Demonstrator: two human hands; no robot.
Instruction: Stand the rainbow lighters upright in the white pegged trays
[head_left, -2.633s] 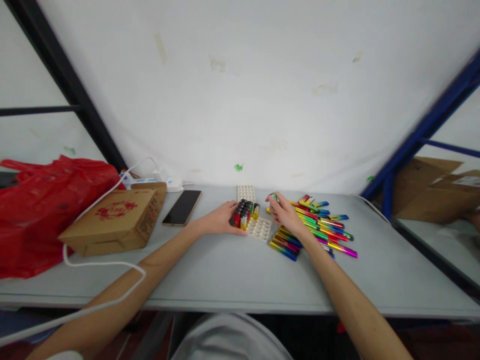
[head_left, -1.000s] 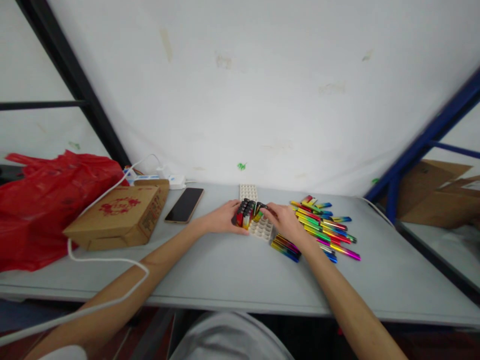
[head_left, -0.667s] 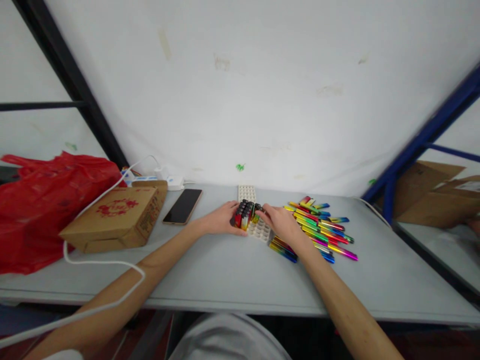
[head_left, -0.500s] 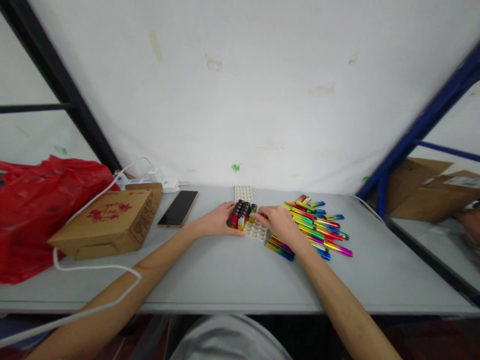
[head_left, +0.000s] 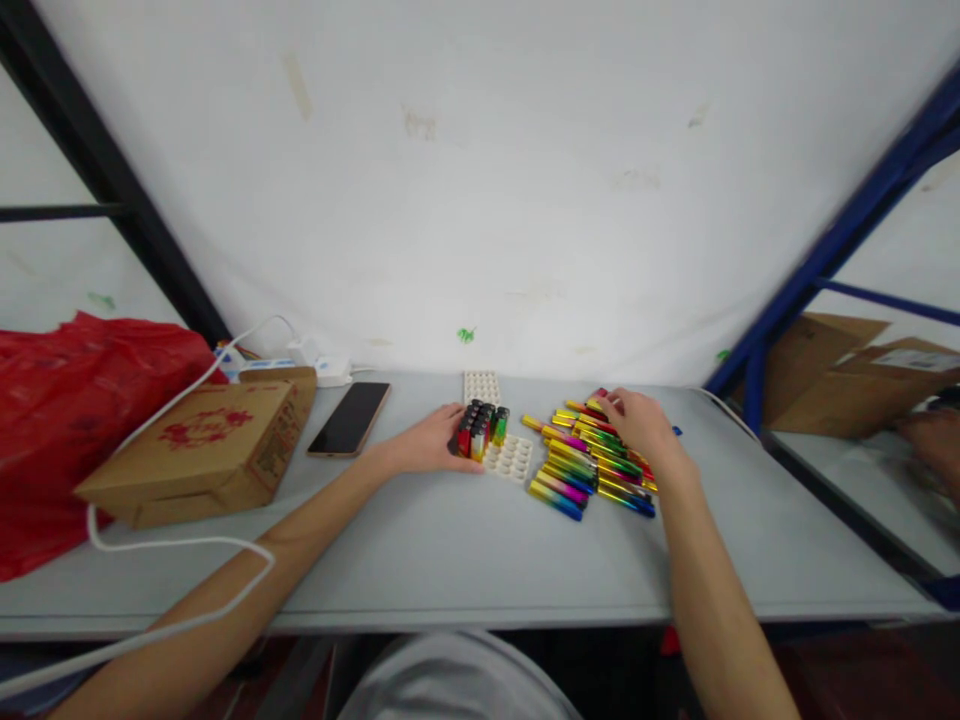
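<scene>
A block of upright lighters (head_left: 478,425) with black tops and red, clear and green bodies stands in a white tray with round holes (head_left: 512,458). My left hand (head_left: 435,440) is wrapped around the block's left side, thumb along the front. The tray's right-hand holes show bare. My right hand (head_left: 641,425) is at the far edge of a loose pile of shiny coloured lighters (head_left: 592,455), lying on their sides. Its thumb and fingers are pinched together at a red lighter (head_left: 602,393), which they partly hide.
Behind the block, more of a white holed tray (head_left: 481,386) shows. To the left lie a phone (head_left: 350,418), a cardboard box (head_left: 199,435), a white cable (head_left: 255,560), a power strip (head_left: 330,370) and a red plastic bag (head_left: 97,400). Beyond the blue frame (head_left: 757,370) at right is another person's hand (head_left: 937,445).
My right hand has left the tray and moved right to the far side of the loose lighters. Some lighters in the pile have shifted left. My left hand stays around the block.
</scene>
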